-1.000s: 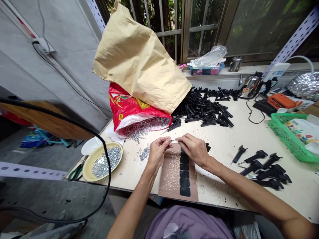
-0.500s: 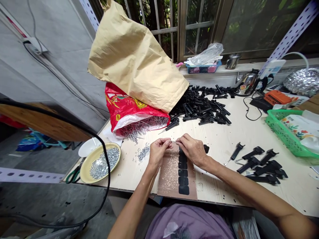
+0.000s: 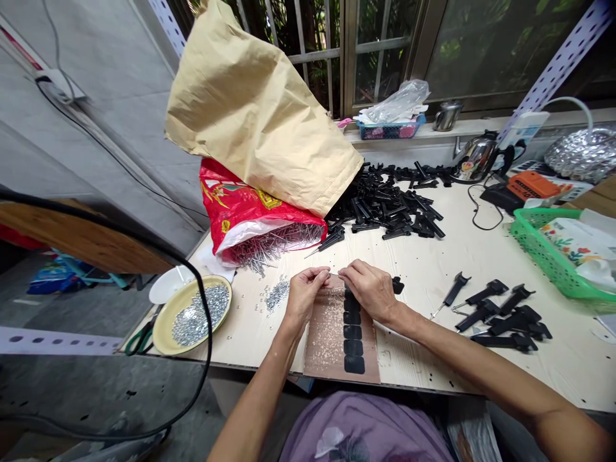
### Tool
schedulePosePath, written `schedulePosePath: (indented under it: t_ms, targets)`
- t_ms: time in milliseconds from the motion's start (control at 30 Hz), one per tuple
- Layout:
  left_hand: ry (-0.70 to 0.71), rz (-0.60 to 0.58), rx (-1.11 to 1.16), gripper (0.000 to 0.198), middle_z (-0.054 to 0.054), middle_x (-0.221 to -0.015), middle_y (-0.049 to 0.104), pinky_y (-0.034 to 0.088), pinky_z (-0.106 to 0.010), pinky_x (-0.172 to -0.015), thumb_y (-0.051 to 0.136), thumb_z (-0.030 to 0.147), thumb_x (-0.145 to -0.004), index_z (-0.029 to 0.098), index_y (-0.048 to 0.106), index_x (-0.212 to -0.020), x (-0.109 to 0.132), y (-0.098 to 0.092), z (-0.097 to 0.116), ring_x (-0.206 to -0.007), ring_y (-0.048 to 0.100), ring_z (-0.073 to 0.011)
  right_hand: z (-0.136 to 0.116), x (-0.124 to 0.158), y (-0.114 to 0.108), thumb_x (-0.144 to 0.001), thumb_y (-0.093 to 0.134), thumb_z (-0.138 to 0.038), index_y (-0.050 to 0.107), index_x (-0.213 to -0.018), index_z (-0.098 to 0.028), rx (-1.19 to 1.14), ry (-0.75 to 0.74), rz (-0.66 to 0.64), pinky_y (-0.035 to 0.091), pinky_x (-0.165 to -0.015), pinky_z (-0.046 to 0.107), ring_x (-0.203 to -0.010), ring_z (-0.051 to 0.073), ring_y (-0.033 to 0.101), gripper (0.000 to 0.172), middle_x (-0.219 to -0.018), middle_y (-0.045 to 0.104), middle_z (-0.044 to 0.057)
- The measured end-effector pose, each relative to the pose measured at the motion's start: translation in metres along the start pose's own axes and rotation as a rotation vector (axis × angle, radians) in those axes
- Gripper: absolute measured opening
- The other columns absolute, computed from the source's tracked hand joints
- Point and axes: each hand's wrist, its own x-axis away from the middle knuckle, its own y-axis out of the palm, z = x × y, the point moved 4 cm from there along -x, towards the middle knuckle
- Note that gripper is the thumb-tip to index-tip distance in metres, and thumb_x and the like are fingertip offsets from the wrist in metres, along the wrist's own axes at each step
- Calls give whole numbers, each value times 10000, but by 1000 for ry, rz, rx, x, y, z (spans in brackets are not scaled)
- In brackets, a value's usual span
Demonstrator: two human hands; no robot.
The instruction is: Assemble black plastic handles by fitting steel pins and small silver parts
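Observation:
My left hand (image 3: 307, 294) is closed in a pinch, thumb against forefinger, at the tip of a thin metal rod (image 3: 334, 274). What else it may hold is too small to make out. My right hand (image 3: 369, 290) is closed around a black plastic piece (image 3: 398, 285), whose end sticks out past the palm. Under both hands lies a brown board (image 3: 325, 343) with a pale speckled surface and a column of black pads (image 3: 353, 347). Small shiny metal washers (image 3: 278, 292) are scattered left of my left hand.
A yellow dish (image 3: 161, 333) of washers sits left. Behind are a red bag (image 3: 235, 215) of metal rods, a tan sack (image 3: 260, 109) and heaped black pieces (image 3: 385, 202). Rodded black pieces (image 3: 484, 312) and a green basket (image 3: 534, 256) lie right. A black cable (image 3: 210, 321) hangs at left.
The view has shifted slightly. Both hands stay pinched close together over the board, with almost no visible movement.

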Motion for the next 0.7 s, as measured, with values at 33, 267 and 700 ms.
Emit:
schedulePosePath:
  t_ms: [33,267,700]
  targets:
    - [-11,5,18,300,4,-629,620,486,-217,-598,769,317,-637,113,699,-845,0,1,-1,-553,569,-79,-1,0,0,-969,388,-285,624,-906,-224,49,-27,17,332,-638,279,-788,155,543,253,-867,620,37]
    - [-40,59,103,321,4,-654,623,487,-211,-590,800,308,-587,110,685,-811,0,5,-3,-559,567,-74,-2,1,4,-962,399,-282,630,-912,-222,76,-30,26,327,-649,289,-784,171,530,243,-860,629,56]
    - [-48,19,53,305,12,-633,613,485,-213,-577,777,294,-621,108,682,-844,-4,8,-6,-540,572,-78,10,0,5,-919,483,-284,611,-892,-211,-128,101,34,365,-675,274,-810,167,571,149,-872,641,37]
